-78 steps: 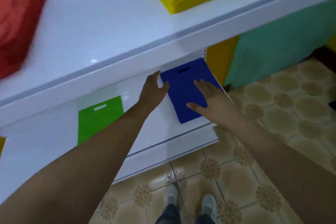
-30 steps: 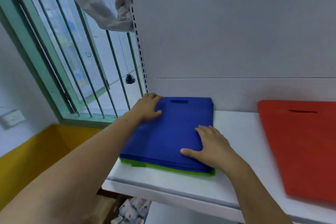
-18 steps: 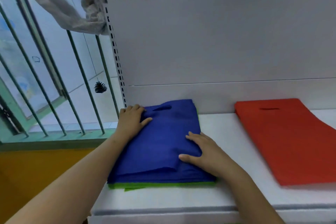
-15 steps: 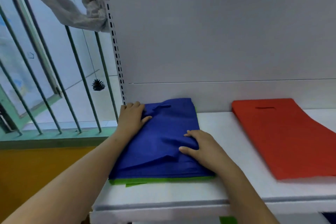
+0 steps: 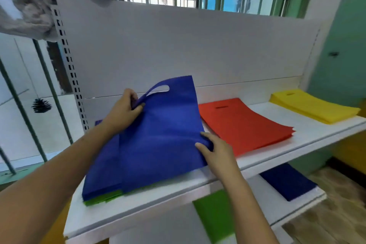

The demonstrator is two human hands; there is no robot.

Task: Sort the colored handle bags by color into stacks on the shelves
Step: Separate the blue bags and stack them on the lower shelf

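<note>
Lifting: we are raising the top blue bag [image 5: 164,125] off the mixed pile at the lower left of the frame; its handle end is tilting up toward the white back panel [image 5: 198,45].
Left hand: our left hand [image 5: 123,112] is pinching the strip beside the handle cut-out, fingers curled round the fabric.
Right hand: our right hand [image 5: 214,149] is gripping the bag's right edge, thumb on top and fingers tucked beneath.
Pile beneath: more blue bags [image 5: 101,176] are lying under the lifted one, and green bags [image 5: 103,199] are showing at the bottom front edge; we are judging this pile as still unsorted.
Sorted so far: a red stack [image 5: 245,125] is lying just right of centre on the upper shelf [image 5: 309,134], and a yellow stack [image 5: 316,109] is sitting at the far right of it, apart from the red.
Lower shelf: a dark blue stack [image 5: 287,182] is lying at the lower right and a green bag [image 5: 213,214] at the bottom centre; we are taking these as the likely places for the colours in our pile.
Remaining: we are judging the task as partly done, with the blue bags and the green ones beneath them still to be separated.
Writing: we are finding no brand, label or readable text anywhere.
</note>
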